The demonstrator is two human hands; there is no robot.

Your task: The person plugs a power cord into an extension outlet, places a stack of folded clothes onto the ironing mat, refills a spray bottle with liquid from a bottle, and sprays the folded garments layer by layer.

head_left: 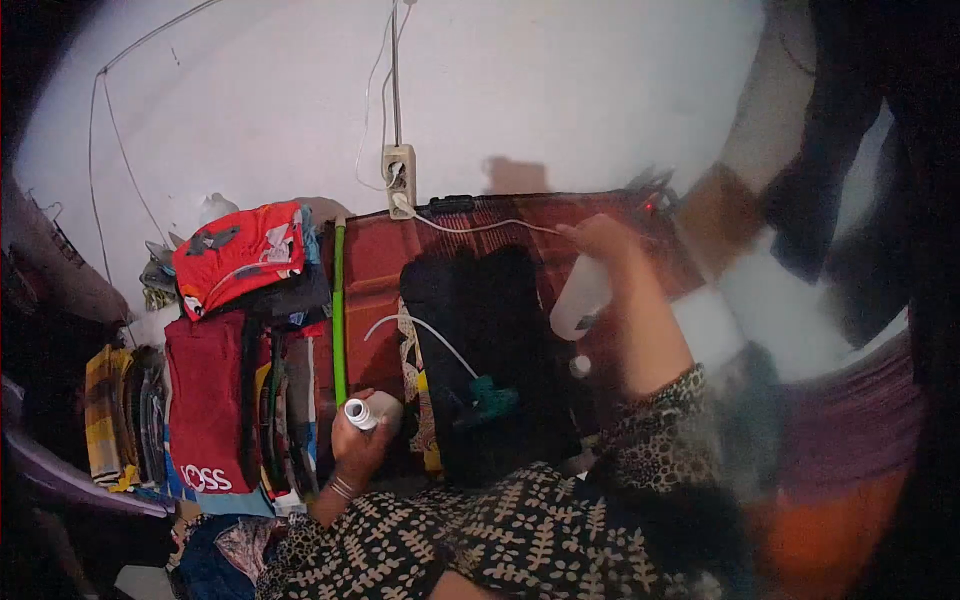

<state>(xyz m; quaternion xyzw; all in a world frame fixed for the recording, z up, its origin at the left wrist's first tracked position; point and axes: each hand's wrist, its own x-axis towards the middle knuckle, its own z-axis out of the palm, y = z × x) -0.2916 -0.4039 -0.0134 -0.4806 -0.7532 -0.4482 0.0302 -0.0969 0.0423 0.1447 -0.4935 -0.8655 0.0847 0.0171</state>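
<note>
Left fingers point(345, 432) around open bottle point(385, 408), grip of right fingers point(576, 234) unclear, spray head point(490, 398) on black cloth point(520, 320), folded clothes point(210, 385) alongside

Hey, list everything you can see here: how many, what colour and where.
Open-necked bottle: 1, white, left hand
Spray head with thin tube: 1, teal, on folded cloth
Folded cloth: 1, black, centre
Blurred rounded object: 1, pale, below right hand
Plaid cloth: 1, red, under black cloth
Long narrow strip: 1, green, left of centre
Socket block: 1, beige, by wall
Folded clothes: many, mixed, left
Wall: 1, white, behind
Patterned garment: 1, black-beige, worn
Left hand: 1, bare, around bottle
Right hand: 1, bare, right of centre
</note>
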